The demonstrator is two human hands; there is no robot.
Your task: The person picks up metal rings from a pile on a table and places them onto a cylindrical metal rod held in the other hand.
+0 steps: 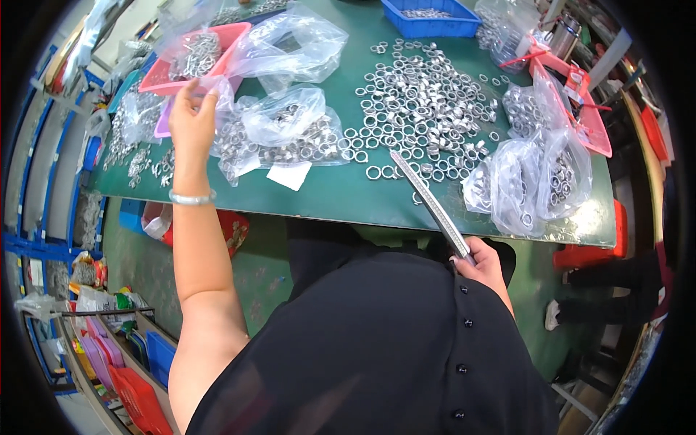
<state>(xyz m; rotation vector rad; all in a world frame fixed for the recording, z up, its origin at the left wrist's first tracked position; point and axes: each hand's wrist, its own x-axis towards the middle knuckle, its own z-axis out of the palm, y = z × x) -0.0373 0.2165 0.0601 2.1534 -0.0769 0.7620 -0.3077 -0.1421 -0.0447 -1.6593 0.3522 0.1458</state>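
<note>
At the far left, the person's left hand (194, 119) is raised to the near wall of a pink tray (156, 83) heaped with metal pieces (197, 56). Its thumb and fingers bend close together beside clear film (226, 93); from here I can't tell whether they pinch anything. The tray looks light and fairly stiff, best taken by its rim; the film is probably limp and slippery, so a gathered fold should hold better.

Next along, a clear bag (301, 138) slumps on the green table (337, 190), just beyond some paper (289, 176). Then comes a loose spread of rings (428, 109): small, hard, likely to skid, and easiest lifted with a thumb and 1 finger across the band.

The right hand (482, 264) is closed round 1 end of a metal bar (428, 196), which slants up and left to the rings' near side. The bar seems rigid and modest in weight; holding that end should steer it well. At the right, more bags (518, 181) sit against the spread.
</note>
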